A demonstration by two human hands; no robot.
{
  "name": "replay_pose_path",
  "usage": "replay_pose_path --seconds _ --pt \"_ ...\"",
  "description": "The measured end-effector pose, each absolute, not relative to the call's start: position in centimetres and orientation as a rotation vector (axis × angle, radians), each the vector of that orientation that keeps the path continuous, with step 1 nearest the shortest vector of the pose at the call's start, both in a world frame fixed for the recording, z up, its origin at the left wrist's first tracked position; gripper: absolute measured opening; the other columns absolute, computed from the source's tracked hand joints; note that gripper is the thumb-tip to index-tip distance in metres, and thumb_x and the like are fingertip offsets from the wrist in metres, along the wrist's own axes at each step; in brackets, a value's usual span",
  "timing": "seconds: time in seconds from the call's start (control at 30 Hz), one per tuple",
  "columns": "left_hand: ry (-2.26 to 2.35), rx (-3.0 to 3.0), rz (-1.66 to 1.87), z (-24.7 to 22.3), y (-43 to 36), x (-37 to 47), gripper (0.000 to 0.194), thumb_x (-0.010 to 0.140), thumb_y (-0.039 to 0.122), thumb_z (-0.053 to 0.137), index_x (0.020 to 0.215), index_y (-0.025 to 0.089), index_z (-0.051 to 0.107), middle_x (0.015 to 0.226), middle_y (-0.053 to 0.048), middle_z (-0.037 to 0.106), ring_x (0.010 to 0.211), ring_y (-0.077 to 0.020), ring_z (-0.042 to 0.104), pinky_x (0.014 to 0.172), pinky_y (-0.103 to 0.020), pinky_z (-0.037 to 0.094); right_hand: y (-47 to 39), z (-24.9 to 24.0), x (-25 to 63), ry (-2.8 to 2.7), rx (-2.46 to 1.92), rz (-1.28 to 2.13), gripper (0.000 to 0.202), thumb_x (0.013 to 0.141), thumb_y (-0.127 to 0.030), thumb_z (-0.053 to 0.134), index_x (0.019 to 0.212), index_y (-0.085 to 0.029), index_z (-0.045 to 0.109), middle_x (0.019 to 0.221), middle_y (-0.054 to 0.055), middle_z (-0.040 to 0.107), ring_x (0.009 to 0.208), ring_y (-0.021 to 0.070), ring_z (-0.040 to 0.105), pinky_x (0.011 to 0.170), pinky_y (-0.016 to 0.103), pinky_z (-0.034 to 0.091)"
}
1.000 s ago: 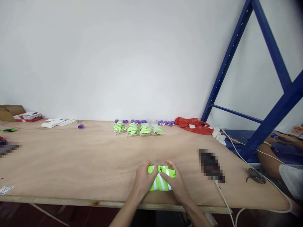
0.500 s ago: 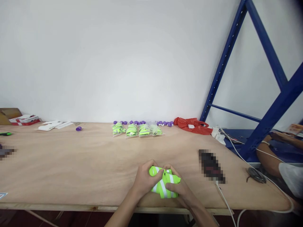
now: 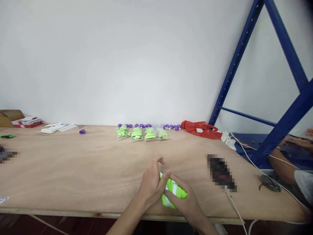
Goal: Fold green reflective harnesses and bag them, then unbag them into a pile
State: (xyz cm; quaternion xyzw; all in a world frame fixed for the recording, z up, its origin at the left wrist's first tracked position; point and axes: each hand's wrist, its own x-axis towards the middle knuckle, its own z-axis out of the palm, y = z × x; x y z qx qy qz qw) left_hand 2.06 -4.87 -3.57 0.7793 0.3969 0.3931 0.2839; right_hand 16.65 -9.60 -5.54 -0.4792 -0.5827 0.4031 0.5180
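One striped bundle (image 3: 174, 188) is near the front edge of the table (image 3: 97, 173), my right hand (image 3: 187, 205) curled round it, fingers nearly closed. My left hand (image 3: 152, 182) touches its other side, index finger raised; how firmly its hidden fingers grip, I can't tell. Farther back lie bags (image 3: 137, 133), then purple pieces (image 3: 146, 125) by the wall (image 3: 122, 65).

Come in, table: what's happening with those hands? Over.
Right hand gripping striped cloth; left hand against it. Cloth bunched up small. Bagged bundles farther back, apparently out of the way.
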Motion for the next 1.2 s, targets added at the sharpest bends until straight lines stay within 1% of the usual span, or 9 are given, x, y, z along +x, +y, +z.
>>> replay_pose_path --seconds 0.2,0.33,0.47,0.63,0.73,0.87,0.93,1.03,1.2 --pt "0.945 2.17 0.971 -3.0 -4.8 2.6 0.051 0.096 0.044 0.037 0.141 0.02 0.036 0.123 -0.009 0.058 0.079 -0.0202 0.066 0.082 -0.039 0.046 -10.1 -5.4 16.4 -1.492 -1.134 0.852 0.042 0.083 -0.037 0.068 0.121 -0.019 0.073 0.115 0.01 0.075 0.106 0.029 0.071 0.09 0.036 0.06" --pt "0.875 2.251 0.879 -2.2 -4.7 3.2 0.058 0.094 0.047 0.042 0.144 0.017 0.037 0.133 -0.015 0.056 0.093 -0.0254 0.064 0.092 -0.044 0.046 -10.1 -5.8 17.4 -1.471 -1.139 0.75 0.04 0.085 -0.042 0.066 0.116 -0.019 0.076 0.115 0.011 0.075 0.106 0.0294 0.072 0.095 0.039 0.058" --pt "0.782 2.328 0.774 -1.4 -4.6 4.4 0.062 0.093 0.048 0.047 0.145 0.013 0.038 0.141 -0.018 0.051 0.117 -0.0317 0.057 0.101 -0.047 0.044 -10.1 -7.2 19.3 -1.28 -1.186 0.784 0.044 0.078 -0.052 0.073 0.107 -0.02 0.08 0.108 0.011 0.077 0.101 0.0313 0.073 0.088 0.038 0.062" --pt "0.628 2.495 0.835 -0.8 -1.3 5.7 0.07 0.092 0.052 0.052 0.145 0.01 0.035 0.139 -0.019 0.053 0.114 -0.0277 0.06 0.101 -0.041 0.047 -11.6 -9.1 21.5 -0.944 -1.299 0.729 0.047 0.07 -0.052 0.081 0.104 -0.021 0.08 0.11 0.01 0.077 0.104 0.0319 0.071 0.088 0.033 0.061" --pt "0.982 2.758 0.843 -0.6 4.4 5.6 0.048 0.097 0.041 0.047 0.137 0.015 0.045 0.14 -0.015 0.054 0.126 -0.024 0.053 0.109 -0.037 0.041 -12.7 -9.3 22.2 -0.769 -1.317 0.706 0.054 0.066 -0.055 0.083 0.106 -0.019 0.079 0.109 0.01 0.077 0.107 0.0333 0.07 0.084 0.031 0.061" --pt "1.34 2.71 0.757 -2.2 12.6 4.7 0.026 0.097 0.03 0.046 0.115 0.017 0.061 0.157 -0.016 0.035 0.145 -0.0376 0.029 0.115 -0.059 0.025 -13.4 -9.0 23.1 -0.703 -1.317 0.721 0.056 0.061 -0.053 0.086 0.104 -0.018 0.08 0.108 0.011 0.077 0.108 0.0342 0.069 0.081 0.028 0.061" --pt "1.451 2.668 0.674 -3.7 15.4 4.1 0.027 0.096 0.034 0.051 0.115 0.018 0.063 0.159 -0.016 0.031 0.148 -0.0432 0.022 0.114 -0.066 0.022 -13.5 -9.1 23.3 -0.716 -1.339 0.707 0.054 0.06 -0.052 0.086 0.102 -0.018 0.081 0.106 0.011 0.078 0.108 0.0339 0.069 0.082 0.027 0.061" --pt "1.554 2.598 0.578 -5.8 17.6 3.6 0.042 0.096 0.044 0.049 0.129 0.019 0.059 0.161 -0.019 0.026 0.148 -0.047 0.018 0.11 -0.069 0.024 -13.5 -10.0 23.3 -0.7 -1.363 0.668 0.057 0.061 -0.058 0.084 0.101 -0.018 0.081 0.106 0.011 0.078 0.106 0.0325 0.07 0.081 0.026 0.061" --pt "1.632 2.508 0.553 -7.5 19.3 3.7 0.051 0.1 0.048 0.037 0.14 0.02 0.05 0.165 -0.015 0.017 0.149 -0.0397 0.02 0.113 -0.061 0.027 -13.2 -11.3 23.2 -0.696 -1.355 0.686 0.061 0.059 -0.061 0.083 0.101 -0.017 0.081 0.104 0.013 0.078 0.104 0.0332 0.071 0.082 0.029 0.061"
